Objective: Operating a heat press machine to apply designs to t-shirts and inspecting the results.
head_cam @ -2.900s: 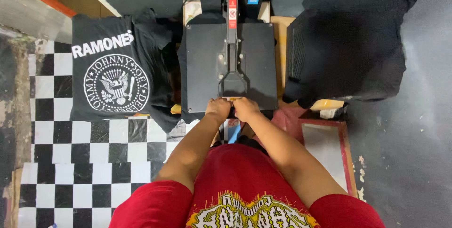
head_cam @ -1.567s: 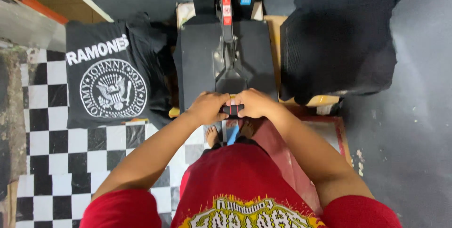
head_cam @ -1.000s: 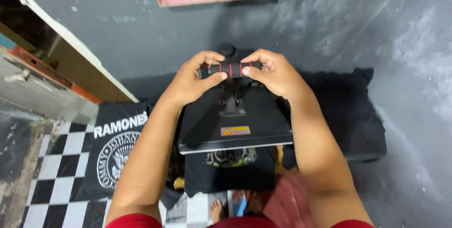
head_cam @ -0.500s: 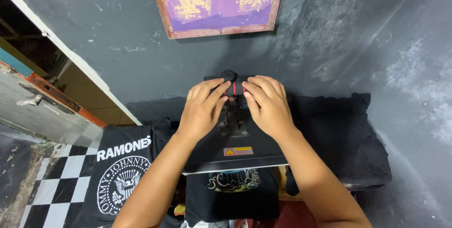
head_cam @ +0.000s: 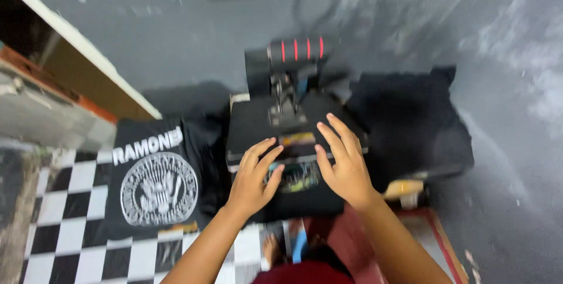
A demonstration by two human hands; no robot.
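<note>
while the flat black upper plate of the heat press (head_cam: 293,123) stands raised, both hands lie open with spread fingers: left hand (head_cam: 253,179) and right hand (head_cam: 343,164) rest on the soft black printed shirt (head_cam: 299,193) beneath; its ribbed red-banded handle (head_cam: 296,49) is untouched.

The heat press (head_cam: 293,126) looks like matt black painted metal, its lifted plate smooth; the handle (head_cam: 296,50) at twelve o'clock wears a soft-looking black foam grip with red bands. Under the plate lies a black cloth shirt (head_cam: 299,193), matt, with a slightly glossy printed patch. At nine o'clock a folded black cloth shirt (head_cam: 155,172) carries a flat white print. At three o'clock a heap of dull black cloth (head_cam: 410,126). The floor (head_cam: 53,213) at eight o'clock is smooth checked tile; the wall (head_cam: 176,38) is rough grey plaster
</note>
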